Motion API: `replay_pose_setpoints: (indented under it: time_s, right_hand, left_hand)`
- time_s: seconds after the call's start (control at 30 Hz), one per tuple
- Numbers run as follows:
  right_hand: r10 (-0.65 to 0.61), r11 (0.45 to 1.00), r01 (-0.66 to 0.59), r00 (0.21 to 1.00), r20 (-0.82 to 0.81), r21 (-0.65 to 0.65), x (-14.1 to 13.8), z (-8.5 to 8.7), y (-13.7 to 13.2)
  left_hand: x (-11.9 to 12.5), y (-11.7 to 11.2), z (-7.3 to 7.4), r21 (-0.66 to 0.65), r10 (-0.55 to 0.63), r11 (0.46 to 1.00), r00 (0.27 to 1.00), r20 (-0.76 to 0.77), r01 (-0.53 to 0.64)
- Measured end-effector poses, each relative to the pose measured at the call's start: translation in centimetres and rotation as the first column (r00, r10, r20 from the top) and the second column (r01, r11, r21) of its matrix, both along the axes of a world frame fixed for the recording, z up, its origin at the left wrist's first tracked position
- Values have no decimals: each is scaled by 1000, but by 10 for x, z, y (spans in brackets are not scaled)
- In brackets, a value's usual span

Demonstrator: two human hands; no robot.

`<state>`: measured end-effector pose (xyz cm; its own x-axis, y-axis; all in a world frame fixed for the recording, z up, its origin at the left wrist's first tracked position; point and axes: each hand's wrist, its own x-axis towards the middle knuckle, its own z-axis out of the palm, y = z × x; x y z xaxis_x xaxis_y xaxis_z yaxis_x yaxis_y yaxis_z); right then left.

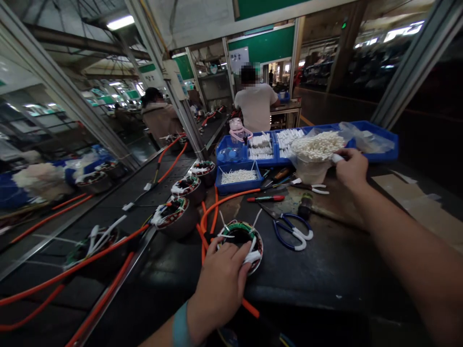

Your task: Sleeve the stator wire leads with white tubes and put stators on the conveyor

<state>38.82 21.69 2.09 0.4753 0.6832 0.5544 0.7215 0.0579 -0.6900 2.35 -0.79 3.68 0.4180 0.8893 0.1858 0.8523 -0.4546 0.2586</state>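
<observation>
White tubing lies in the near stator (249, 231) on the counter (318, 270), under the left hand (226, 274); its grip curls over the rim, but I cannot tell whether it pinches. Right hand (350, 171): grip bunched at something white, held or worn unclear, beside a clear tub (309, 172) heaped with white sticks. Green wiring is in; loose upright ends suggest part-finished work. Left, three more stators (188, 189) carry white bundles. Beyond, a small blue tray (238, 187) holds thin sticks; far blue bins (277, 153), white sleeves.

The place was a factory: coils (175, 219), tools (284, 218) and parts bins (239, 185) crowded a counter (318, 272), with workers (255, 106) beyond.
</observation>
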Motion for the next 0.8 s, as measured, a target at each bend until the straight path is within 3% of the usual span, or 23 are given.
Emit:
replay_pose_setpoints:
  time_s: [0.13,0.27,0.33,0.4,0.47,0.5,0.57,0.6,0.67,0.7,0.73,0.8]
  right_hand:
    - [-33,998,36,997,-71,50,2,0,3]
    - [-9,990,29,989,-151,137,-3,13,2]
    - [44,975,1,979,-198,222,-12,22,-9]
    - [174,928,-92,964,-200,361,-30,27,-39]
    - [382,805,-265,916,-122,531,-53,27,-87]
    - [458,777,-362,886,-69,516,-67,24,-117]
    - [609,725,-581,791,47,370,-92,15,-179]
    - [711,650,-720,689,139,242,-103,9,-208]
    - [824,441,-883,469,319,160,-120,-3,-254]
    - [860,387,-918,392,327,81,-125,-8,-271]
    - [880,351,-935,348,324,51,-129,-14,-282]
    - [891,347,-937,341,301,37,-134,-24,-293]
  left_hand:
    - [1,-3,2,-20,9,1000,1000,-14,-9]
    - [1,-3,2,-34,9,999,1000,-18,-9]
    - [2,-2,1,-40,7,999,1000,-10,-7]
    - [1,-1,1,-42,7,999,1000,1,-7]
    - [1,-1,2,-34,7,999,1000,12,-7]
    - [1,-1,2,-28,8,1000,1000,16,-7]
    - [1,-1,3,-15,4,1000,1000,15,-4]
    - [1,-1,3,-12,0,1000,1000,9,0]
    - [1,-1,3,-3,-11,1000,1000,-6,11]
    - [0,-1,2,4,-18,1000,1000,-15,18]
    - [0,0,2,12,-25,1000,999,-24,25]
    - [0,1,2,27,-30,999,999,-41,31]
